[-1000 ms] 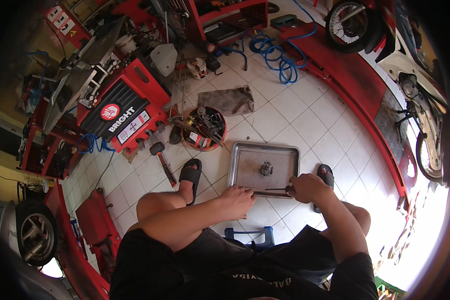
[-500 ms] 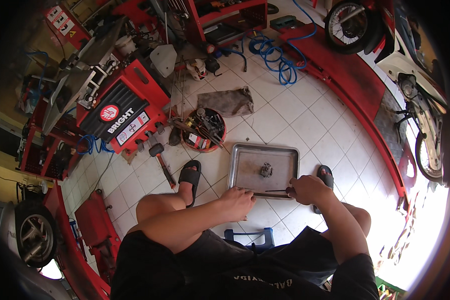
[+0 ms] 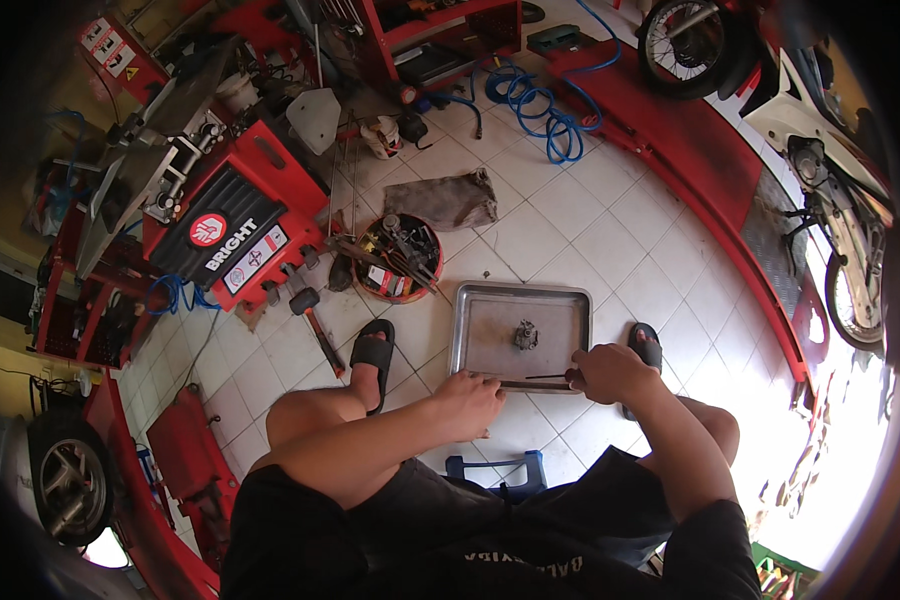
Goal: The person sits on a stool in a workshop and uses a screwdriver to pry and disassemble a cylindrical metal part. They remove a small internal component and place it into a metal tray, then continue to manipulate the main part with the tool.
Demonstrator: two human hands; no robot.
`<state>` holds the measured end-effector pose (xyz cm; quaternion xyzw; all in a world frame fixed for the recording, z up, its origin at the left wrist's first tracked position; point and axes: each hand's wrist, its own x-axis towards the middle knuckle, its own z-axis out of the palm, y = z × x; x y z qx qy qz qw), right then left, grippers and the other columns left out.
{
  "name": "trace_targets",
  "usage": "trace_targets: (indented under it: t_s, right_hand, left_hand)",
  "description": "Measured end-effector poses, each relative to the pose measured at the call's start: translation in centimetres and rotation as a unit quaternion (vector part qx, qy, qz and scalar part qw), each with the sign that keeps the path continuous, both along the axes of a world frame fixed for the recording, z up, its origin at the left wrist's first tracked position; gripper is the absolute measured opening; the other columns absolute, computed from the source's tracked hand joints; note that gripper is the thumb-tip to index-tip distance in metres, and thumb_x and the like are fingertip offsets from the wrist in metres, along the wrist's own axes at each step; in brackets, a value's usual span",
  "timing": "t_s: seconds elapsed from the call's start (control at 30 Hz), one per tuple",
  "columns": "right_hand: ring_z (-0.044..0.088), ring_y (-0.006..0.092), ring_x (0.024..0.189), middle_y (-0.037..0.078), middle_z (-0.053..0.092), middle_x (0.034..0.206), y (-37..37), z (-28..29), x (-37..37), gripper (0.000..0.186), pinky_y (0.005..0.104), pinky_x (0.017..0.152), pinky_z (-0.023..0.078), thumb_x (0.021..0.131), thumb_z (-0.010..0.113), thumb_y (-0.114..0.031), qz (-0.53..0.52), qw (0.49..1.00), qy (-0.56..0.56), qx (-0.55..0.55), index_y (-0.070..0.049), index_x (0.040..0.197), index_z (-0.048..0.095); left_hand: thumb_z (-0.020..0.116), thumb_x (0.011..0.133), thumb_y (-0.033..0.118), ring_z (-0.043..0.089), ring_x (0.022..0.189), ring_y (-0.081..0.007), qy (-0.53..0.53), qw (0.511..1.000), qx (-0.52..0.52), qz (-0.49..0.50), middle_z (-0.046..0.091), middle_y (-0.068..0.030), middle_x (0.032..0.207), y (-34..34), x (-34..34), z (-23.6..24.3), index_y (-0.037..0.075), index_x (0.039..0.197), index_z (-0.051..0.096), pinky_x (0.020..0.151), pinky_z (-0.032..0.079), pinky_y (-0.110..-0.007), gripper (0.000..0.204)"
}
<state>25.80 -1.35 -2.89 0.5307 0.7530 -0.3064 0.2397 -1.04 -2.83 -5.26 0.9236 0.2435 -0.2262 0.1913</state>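
A shallow metal tray (image 3: 457, 335) lies on the floor between my feet. In it sits a small grey metal part (image 3: 526, 335) of uneven shape, much like a carburetor; neither hand touches it. My right hand (image 3: 613, 374) is closed on a screwdriver (image 3: 546, 377) at the tray's near right corner. The thin dark shaft points left along the near rim. At the near left corner is my left hand (image 3: 470, 406), its fingers curled together. Anything between those fingertips is too small to make out.
Left of the tray stands a round tub (image 3: 432, 285) full of tools, with a hammer (image 3: 315, 325) beside it. A grey rag (image 3: 440, 201) lies beyond. A red machine (image 3: 240, 215) is at left, a red lift platform (image 3: 690, 165) and motorcycle (image 3: 820, 190) at right, a blue hose (image 3: 560, 140) farther off.
The whole view has shifted slightly, so everything sits a little farther left and up. Both hands keep nearly the same pose, and the metal part stays in the tray.
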Motion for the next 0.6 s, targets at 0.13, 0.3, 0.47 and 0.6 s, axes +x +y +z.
trace_targets:
  t_s: [0.13, 0.3, 0.47, 0.6]
  right_hand:
    - [0.069, 0.0353, 0.095, 0.017, 0.072, 0.094, -0.3, -0.6, 0.5, 0.034, 0.0456, 0.083, 0.055, 0.097, 0.055, -0.032, -0.003, 1.000, 0.020, 0.016, -0.002, 0.109, 0.065]
    - [0.070, 0.0352, 0.092, 0.017, 0.072, 0.091, -0.3, 0.4, 0.3, 0.034, 0.0458, 0.081, 0.055, 0.097, 0.055, -0.032, -0.008, 1.000, 0.002, 0.016, -0.001, 0.108, 0.065]
    - [0.071, 0.0343, 0.091, 0.017, 0.072, 0.089, -0.3, -0.8, 0.7, 0.035, 0.0448, 0.079, 0.056, 0.097, 0.055, -0.032, 0.009, 1.000, 0.010, 0.019, -0.001, 0.109, 0.065]
    - [0.071, 0.0340, 0.091, 0.017, 0.072, 0.090, -0.2, 0.3, 0.2, 0.034, 0.0447, 0.079, 0.056, 0.097, 0.055, -0.032, -0.002, 1.000, 0.016, 0.017, -0.001, 0.110, 0.065]
  left_hand:
    - [0.078, 0.082, 0.040, 0.063, 0.113, -0.0312, -0.008, 1.000, -0.008, 0.000, 0.061, -0.0145, 0.118, -0.1, 0.2, 0.3, 0.000, 0.125, 0.059, 0.093, 0.051, -0.044, 0.062]
    - [0.077, 0.083, 0.040, 0.062, 0.115, -0.0319, 0.016, 1.000, -0.020, 0.005, 0.061, -0.0153, 0.119, -0.1, 0.3, 0.8, -0.001, 0.127, 0.058, 0.094, 0.051, -0.045, 0.063]
    - [0.076, 0.084, 0.042, 0.063, 0.115, -0.0324, 0.015, 1.000, -0.008, -0.002, 0.061, -0.0161, 0.120, 0.1, 0.6, 0.3, -0.001, 0.126, 0.058, 0.094, 0.051, -0.045, 0.063]
    - [0.076, 0.084, 0.041, 0.063, 0.114, -0.0327, 0.015, 1.000, -0.016, 0.002, 0.060, -0.0166, 0.120, 0.3, 0.5, 0.4, -0.001, 0.126, 0.058, 0.095, 0.051, -0.045, 0.062]
